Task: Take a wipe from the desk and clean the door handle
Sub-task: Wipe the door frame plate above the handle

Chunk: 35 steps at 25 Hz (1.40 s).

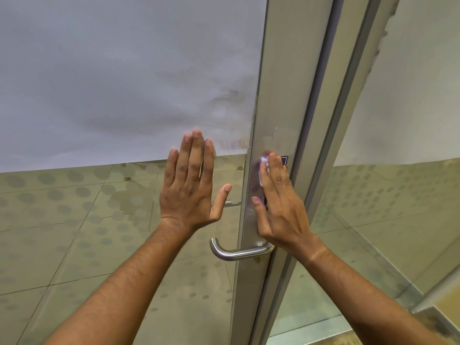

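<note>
Left hand [191, 185] lay flat on door glass [99, 220], left of frame [278, 95]. Right hand [278, 205] pressed wipe [263, 170] onto frame, just above handle [234, 252].

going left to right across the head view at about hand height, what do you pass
glass door panel → left hand, flat on the glass → metal door frame → wipe under the fingers → right hand → side glass panel

A glass door [99, 232] in a metal frame [278, 95] is carrying a lever handle [236, 252]; tiled floor [62, 257] is showing through the glass.
</note>
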### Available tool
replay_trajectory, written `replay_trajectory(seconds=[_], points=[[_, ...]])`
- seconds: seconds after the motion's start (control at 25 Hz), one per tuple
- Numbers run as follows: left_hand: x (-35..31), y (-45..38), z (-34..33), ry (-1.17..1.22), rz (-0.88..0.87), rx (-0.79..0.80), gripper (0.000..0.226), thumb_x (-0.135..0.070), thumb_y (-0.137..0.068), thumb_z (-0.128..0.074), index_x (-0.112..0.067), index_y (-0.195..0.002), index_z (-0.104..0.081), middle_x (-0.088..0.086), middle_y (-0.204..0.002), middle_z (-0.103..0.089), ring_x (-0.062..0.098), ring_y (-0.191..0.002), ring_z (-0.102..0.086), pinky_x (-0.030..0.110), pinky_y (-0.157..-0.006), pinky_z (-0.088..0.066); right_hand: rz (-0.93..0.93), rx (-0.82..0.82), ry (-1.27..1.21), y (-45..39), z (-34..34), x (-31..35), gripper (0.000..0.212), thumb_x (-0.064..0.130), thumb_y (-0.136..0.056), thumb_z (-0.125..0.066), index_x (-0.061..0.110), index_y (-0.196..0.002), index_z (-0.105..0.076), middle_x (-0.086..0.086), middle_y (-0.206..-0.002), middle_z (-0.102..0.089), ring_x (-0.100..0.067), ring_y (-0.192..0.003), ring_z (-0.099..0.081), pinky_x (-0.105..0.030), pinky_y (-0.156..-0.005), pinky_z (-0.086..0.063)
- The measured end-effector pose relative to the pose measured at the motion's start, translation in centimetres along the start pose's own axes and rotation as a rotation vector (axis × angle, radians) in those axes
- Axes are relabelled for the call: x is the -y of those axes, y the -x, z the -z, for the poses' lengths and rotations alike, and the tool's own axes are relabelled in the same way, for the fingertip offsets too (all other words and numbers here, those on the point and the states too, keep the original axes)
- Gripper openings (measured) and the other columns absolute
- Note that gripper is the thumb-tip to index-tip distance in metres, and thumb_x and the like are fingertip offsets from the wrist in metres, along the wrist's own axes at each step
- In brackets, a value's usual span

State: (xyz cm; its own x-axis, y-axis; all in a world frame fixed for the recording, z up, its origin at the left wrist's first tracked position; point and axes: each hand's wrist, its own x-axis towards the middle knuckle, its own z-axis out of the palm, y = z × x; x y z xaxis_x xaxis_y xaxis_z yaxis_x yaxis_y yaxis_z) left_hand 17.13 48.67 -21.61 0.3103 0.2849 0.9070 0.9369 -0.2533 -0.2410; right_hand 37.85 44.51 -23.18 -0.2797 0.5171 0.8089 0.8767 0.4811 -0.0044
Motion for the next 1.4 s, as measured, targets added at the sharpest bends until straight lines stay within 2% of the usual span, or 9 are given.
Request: replay_trajectory(seconds=[0.16,0.36,0.52,0.6,0.72,0.88,1.12,1.28,1.4], points=[[0.0,0.0,-0.1,0.008,-0.006,-0.021,0.095,-0.055,-0.092,-0.048,0.000,-0.159,-0.007,0.023,-0.163,-0.010,0.029,-0.156,0.008,0.045,-0.126,0.002,-0.018,-0.060,0.027,0.0,-0.2,0.4,0.062,0.017,-0.094,-0.046,-0.011,-0.146,-0.028,-0.020,-0.154,-0.016,-0.034,-0.148,-0.017,-0.038,-0.121,-0.020],[0.0,0.0,-0.1,0.008,-0.005,-0.026,0.095,-0.055,-0.093,-0.048,0.000,-0.159,-0.008,0.023,-0.163,-0.009,0.029,-0.155,0.008,0.045,-0.126,0.002,-0.019,-0.096,0.024,-0.1,-0.1,0.5,0.067,0.017,-0.089,-0.054,-0.010,-0.145,-0.029,-0.011,-0.145,-0.020,-0.033,-0.141,-0.023,-0.045,-0.119,-0.026],[0.0,0.1,-0.1,-0.004,-0.006,-0.024,0.095,-0.055,-0.092,-0.048,0.000,-0.159,-0.007,0.023,-0.163,-0.010,0.029,-0.155,0.008,0.044,-0.126,0.002,-0.015,-0.105,0.057,0.1,-0.2,0.4,0.065,0.018,-0.090,-0.054,-0.009,-0.144,-0.032,-0.013,-0.144,-0.027,-0.034,-0.138,-0.029,-0.046,-0.115,-0.032],[0.0,0.1,-0.1,-0.008,-0.002,-0.025,0.095,-0.055,-0.093,-0.047,0.000,-0.159,-0.006,0.023,-0.163,-0.009,0.029,-0.156,0.008,0.044,-0.126,0.002,-0.011,-0.088,0.058,0.4,-0.4,0.4,0.064,0.019,-0.091,-0.053,-0.009,-0.145,-0.032,-0.019,-0.150,-0.028,-0.037,-0.142,-0.027,-0.049,-0.116,-0.031],[0.1,0.1,-0.2,-0.019,0.001,-0.026,0.095,-0.056,-0.093,-0.046,-0.001,-0.159,-0.006,0.020,-0.166,-0.005,0.030,-0.156,0.006,0.045,-0.126,0.002,0.031,-0.029,0.049,1.5,-0.8,0.6,0.067,0.019,-0.092,-0.052,-0.011,-0.146,-0.027,-0.028,-0.157,-0.020,-0.039,-0.148,-0.017,-0.053,-0.118,-0.026],[0.1,0.2,-0.2,-0.038,-0.007,-0.025,0.095,-0.059,-0.094,-0.042,-0.001,-0.159,-0.004,0.017,-0.167,0.008,0.031,-0.156,0.004,0.046,-0.126,-0.001,0.054,-0.036,0.018,0.2,-0.6,-0.3,0.067,0.020,-0.093,-0.049,-0.012,-0.146,-0.025,-0.028,-0.158,-0.018,-0.039,-0.149,-0.014,-0.052,-0.119,-0.024],[0.1,0.3,-0.4,-0.043,-0.002,-0.029,0.096,-0.060,-0.093,-0.041,-0.001,-0.159,-0.005,0.017,-0.167,0.008,0.032,-0.156,0.002,0.047,-0.126,-0.003,0.101,0.022,0.075,0.7,-1.2,-1.1,0.071,0.031,-0.096,-0.045,-0.009,-0.149,-0.020,-0.026,-0.159,-0.011,-0.037,-0.150,-0.011,-0.047,-0.122,-0.014],[0.1,0.3,-0.4,-0.060,-0.001,-0.033,0.096,-0.060,-0.093,-0.041,-0.001,-0.159,-0.005,0.017,-0.167,0.009,0.032,-0.156,0.003,0.047,-0.126,-0.003,0.112,-0.036,0.057,-1.1,-1.3,-1.1,0.074,0.034,-0.097,-0.043,-0.005,-0.151,-0.011,-0.021,-0.161,-0.004,-0.037,-0.150,-0.008,-0.050,-0.122,-0.012],[0.0,0.3,-0.6,-0.061,0.004,-0.031,0.095,-0.060,-0.094,-0.040,-0.001,-0.159,-0.005,0.017,-0.167,0.008,0.032,-0.156,0.002,0.047,-0.126,-0.003,0.160,-0.034,0.049,-1.2,-1.3,-1.1,0.072,0.032,-0.097,-0.044,-0.003,-0.152,-0.013,-0.019,-0.162,-0.004,-0.035,-0.150,-0.007,-0.050,-0.122,-0.013]])
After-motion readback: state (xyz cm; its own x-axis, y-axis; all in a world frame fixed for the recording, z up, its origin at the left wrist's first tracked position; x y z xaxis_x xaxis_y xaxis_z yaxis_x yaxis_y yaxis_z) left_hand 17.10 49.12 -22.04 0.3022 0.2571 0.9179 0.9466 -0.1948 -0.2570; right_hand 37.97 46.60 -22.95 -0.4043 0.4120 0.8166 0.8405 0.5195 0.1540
